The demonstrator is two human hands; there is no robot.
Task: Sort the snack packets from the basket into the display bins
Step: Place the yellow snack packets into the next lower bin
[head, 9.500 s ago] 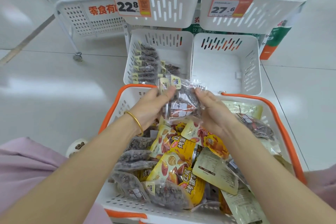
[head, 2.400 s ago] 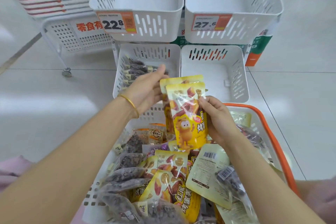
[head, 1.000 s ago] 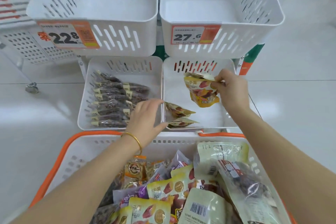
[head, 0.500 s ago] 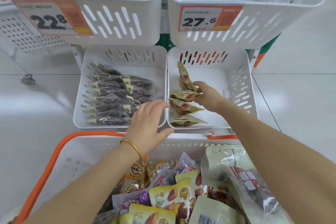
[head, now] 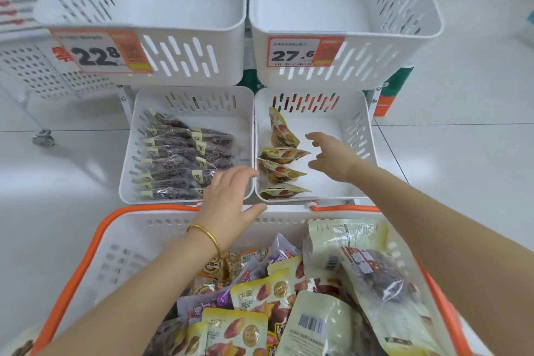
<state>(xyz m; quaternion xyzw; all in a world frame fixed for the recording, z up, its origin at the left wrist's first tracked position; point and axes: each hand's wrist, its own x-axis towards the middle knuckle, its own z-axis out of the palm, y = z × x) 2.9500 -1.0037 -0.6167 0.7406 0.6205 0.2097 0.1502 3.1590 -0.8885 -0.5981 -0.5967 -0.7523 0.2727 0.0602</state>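
Basket (head: 130, 251) and its packets (head: 254, 293) run off frame below.

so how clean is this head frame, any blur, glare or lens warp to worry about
Head view: strong wide-angle warp, the upper bins splay outward and floor seams bend; light is even, shadows faint; pale glare on that glossy floor at left and on the clear packet in the basket; small print on the price tags is smeared; the right hand looks slightly soft.
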